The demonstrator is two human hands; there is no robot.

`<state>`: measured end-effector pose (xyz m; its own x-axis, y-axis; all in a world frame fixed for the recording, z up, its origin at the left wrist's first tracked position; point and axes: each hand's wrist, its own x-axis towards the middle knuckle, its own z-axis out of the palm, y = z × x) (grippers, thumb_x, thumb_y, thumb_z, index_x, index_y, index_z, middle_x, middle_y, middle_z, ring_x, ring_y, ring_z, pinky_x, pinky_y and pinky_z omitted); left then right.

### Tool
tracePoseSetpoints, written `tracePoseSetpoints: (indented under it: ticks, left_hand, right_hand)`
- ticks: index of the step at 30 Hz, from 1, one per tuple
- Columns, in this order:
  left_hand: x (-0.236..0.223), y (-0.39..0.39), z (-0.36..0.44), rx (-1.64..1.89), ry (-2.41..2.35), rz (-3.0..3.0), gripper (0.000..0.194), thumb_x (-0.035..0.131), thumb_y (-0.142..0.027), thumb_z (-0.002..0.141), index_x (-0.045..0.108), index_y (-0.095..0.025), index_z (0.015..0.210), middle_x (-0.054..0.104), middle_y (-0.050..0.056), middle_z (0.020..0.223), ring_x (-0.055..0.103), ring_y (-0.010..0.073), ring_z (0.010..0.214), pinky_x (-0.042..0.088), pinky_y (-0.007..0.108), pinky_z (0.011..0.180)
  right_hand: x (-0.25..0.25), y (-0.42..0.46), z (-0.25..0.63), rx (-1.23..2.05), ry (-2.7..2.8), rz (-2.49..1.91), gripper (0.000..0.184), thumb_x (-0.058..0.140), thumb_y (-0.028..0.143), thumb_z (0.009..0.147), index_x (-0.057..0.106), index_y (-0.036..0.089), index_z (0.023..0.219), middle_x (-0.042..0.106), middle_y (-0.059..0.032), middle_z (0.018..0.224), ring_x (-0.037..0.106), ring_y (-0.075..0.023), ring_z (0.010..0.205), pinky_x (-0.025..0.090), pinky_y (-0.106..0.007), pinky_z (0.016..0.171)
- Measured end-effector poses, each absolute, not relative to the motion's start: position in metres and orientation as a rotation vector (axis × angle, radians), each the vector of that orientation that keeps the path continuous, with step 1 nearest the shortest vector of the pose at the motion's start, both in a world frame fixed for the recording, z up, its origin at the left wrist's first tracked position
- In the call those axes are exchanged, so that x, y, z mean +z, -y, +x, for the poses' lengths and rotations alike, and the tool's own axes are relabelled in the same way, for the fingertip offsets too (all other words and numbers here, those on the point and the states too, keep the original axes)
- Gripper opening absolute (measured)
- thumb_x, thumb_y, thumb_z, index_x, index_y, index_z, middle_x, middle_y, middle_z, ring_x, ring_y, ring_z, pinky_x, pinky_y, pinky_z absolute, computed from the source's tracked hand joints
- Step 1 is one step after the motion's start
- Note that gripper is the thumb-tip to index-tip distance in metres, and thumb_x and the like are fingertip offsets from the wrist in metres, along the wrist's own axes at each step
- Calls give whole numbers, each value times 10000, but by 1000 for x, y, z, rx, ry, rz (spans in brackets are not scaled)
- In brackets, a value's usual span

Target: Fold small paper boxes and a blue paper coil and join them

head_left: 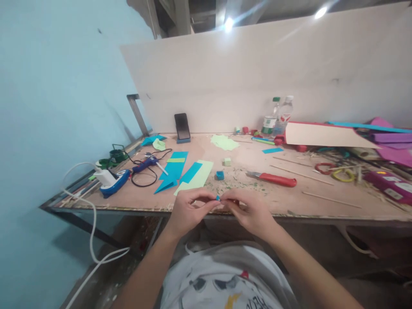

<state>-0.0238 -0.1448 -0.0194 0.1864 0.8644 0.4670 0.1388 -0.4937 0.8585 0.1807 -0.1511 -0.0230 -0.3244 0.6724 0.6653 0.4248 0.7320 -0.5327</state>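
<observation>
Both hands meet at the near edge of the wooden table [322,201]. My left hand [188,210] and my right hand [249,211] pinch a tiny blue piece [218,198] between their fingertips. Just beyond them lie a small blue cube [220,175], a pale green cube [227,161] and a red-handled utility knife [273,178]. Blue paper strips [175,169] and a light green sheet [196,178] lie to the left of the hands.
A blue glue gun [146,163] with its black cord, a white charger [104,177] and a second glue gun [114,183] sit at the left. A phone [182,126] stands at the back. Bottles [277,116], thin wooden sticks [302,175], scissors [334,171] and purple sheets [392,143] crowd the right.
</observation>
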Motion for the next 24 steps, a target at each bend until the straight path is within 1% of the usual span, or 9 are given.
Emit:
tracePoseSetpoints:
  ticks: [4,9,13,19,24]
  left_hand:
    - [-20,146,-25,1389,-918,1840,114,830,-253,806,793,-157,756,805,82,754,739,182,652,587,215,579]
    - [-21,146,-28,1359,-870,1859,136,811,-266,817,786,-149,751,794,98,740,719,179,625,554,214,541]
    - [-20,146,-29,1348,-886,1829,157,813,-275,814,777,-141,740,775,93,710,699,171,614,548,214,543]
    - [-20,146,-28,1330,-858,1772,79,785,-209,812,773,-142,773,797,89,756,751,175,654,571,188,557]
    - [-19,146,-25,1314,-873,1746,70,784,-202,786,774,-138,762,791,77,720,740,165,605,567,172,507]
  right_hand:
    - [-21,152,180,328,1953,-853,161,632,266,1017,753,211,927,790,-44,773,684,-152,610,539,-246,585]
    - [-15,154,181,410,1996,-820,150,631,211,1009,759,202,930,792,-45,795,692,-152,651,514,-244,594]
    - [-12,157,182,444,1988,-808,149,630,210,1006,769,202,954,800,-49,818,687,-153,651,493,-247,576]
    - [-17,158,181,335,2011,-828,155,607,230,1018,753,192,985,768,-44,772,634,-139,599,470,-258,573]
    - [-20,158,179,291,2000,-848,152,597,237,1027,732,203,968,746,-30,750,629,-134,600,466,-252,574]
